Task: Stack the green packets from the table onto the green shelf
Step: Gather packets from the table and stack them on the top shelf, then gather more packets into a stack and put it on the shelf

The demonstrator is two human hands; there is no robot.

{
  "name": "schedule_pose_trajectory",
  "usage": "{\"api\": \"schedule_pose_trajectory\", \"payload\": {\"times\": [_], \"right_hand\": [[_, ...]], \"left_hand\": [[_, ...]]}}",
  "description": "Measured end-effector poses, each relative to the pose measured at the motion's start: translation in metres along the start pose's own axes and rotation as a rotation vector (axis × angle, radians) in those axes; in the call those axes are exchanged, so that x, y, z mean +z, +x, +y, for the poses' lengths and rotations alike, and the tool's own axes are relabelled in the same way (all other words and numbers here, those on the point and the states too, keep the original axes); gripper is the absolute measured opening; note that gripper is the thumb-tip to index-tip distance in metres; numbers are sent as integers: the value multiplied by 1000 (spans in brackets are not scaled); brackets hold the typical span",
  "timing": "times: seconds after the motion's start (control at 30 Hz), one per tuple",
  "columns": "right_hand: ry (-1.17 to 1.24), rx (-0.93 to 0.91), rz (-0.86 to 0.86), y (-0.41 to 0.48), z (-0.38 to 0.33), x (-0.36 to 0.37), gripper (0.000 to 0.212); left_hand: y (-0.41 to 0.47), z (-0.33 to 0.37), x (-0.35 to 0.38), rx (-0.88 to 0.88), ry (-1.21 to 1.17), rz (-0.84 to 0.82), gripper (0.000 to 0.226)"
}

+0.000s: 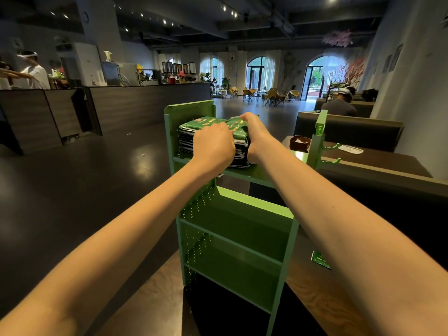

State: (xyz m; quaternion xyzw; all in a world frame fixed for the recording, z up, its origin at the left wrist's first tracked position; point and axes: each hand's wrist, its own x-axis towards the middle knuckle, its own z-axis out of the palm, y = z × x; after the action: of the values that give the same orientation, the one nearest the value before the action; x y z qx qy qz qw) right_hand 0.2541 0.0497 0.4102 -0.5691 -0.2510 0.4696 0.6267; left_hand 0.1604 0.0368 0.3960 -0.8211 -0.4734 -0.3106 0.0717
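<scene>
Task looks mostly done, as a judgement. A tall stack of packets [213,132] already sits on the top tier of the green shelf [237,214]. The lower tiers show bare. At least one more packet [320,260] lies on the bench [315,299] just right of the shelf, partly hidden by the right forearm; more may be out of view.

Both arms reach forward to the stack. The left hand [214,146] is closed over the front and top of the pile. The right hand [254,137] presses the pile's right side, thumb up over the top packet. Both hands touch the stack, close together, apparently squaring or settling it. Remaining: fetch the bench packet and add it on top.
</scene>
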Motion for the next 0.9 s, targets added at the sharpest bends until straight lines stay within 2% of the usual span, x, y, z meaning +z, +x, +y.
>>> {"api": "schedule_pose_trajectory", "payload": {"times": [0.07,0.13,0.2,0.3,0.33,0.43,0.57,0.63,0.77,0.83,0.9], "right_hand": [[8,-17,16,8,3,3,42],[37,-45,112,3,4,3,48],[76,-133,246,-14,7,4,44],[-12,-365,452,-38,16,3,33],[-26,-433,451,-47,21,2,30],[-70,-572,392,-75,33,-6,16],[-30,-847,374,-116,59,-26,26],[-7,-884,356,-135,74,-46,24],[-61,-929,438,-163,115,-113,26],[-129,-886,483,-173,142,-154,26],[-217,-805,590,-188,170,-208,26]], "left_hand": [[-3,0,0,-15,-18,14,30],[-6,0,0,-4,-81,29,32],[-9,1,-3,10,-105,39,36],[-18,6,-12,53,-103,100,47],[-24,9,-15,71,-110,130,49],[-47,19,-22,105,-103,234,36],[-85,33,-24,238,-119,355,20],[-109,46,-20,299,-192,329,18],[-164,85,1,431,-388,227,18],[-190,112,22,480,-457,164,21],[-221,151,49,521,-534,15,26]]}}
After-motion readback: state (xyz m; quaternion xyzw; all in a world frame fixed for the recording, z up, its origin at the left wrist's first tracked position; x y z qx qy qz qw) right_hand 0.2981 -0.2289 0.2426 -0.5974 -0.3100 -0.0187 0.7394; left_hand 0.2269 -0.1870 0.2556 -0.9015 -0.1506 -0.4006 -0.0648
